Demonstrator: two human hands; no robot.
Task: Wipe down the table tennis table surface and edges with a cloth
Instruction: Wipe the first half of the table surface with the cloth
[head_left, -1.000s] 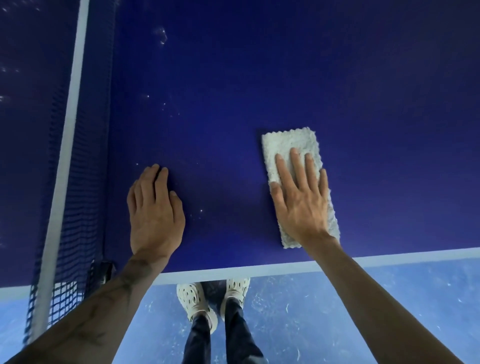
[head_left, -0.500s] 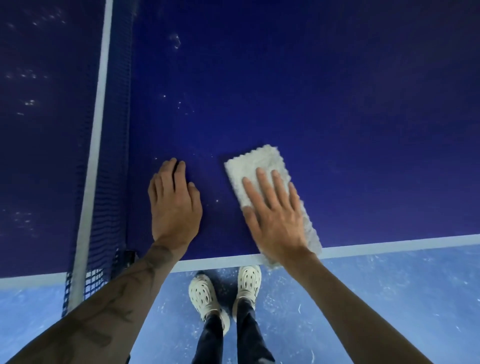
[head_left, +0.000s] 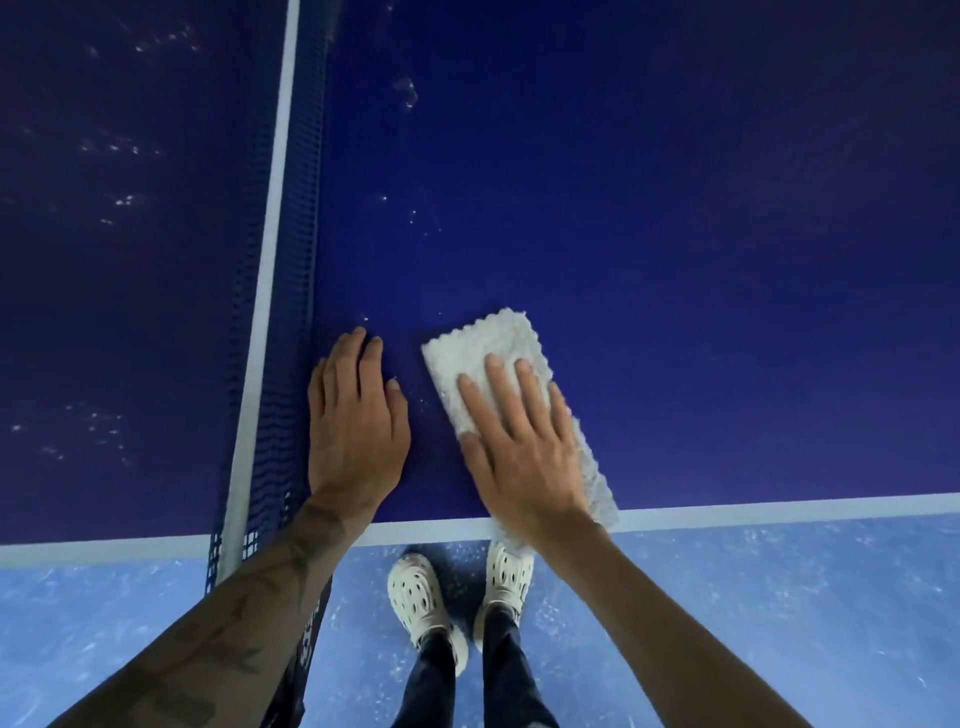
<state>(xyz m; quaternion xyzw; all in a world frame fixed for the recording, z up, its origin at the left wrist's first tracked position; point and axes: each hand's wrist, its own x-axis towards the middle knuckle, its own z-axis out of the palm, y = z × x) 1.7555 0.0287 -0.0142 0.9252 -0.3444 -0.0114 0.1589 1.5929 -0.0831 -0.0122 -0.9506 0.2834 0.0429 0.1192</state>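
Right hand spread flat on cloth; left hand flat, empty, at cloth's 9 o'clock. Risk: cloth overhanging counter edge slips off.

Scuffed light-blue floor with pale streaks and specks, cool bluish light, no walls in view

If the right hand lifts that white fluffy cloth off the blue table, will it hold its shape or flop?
Probably flop: the white fluffy folded cloth looks soft and nubby, and its near end droops over the white table edge. It likely weighs little. Under the flat right hand it should slide easily on the smooth blue table tennis table, though it may bunch.
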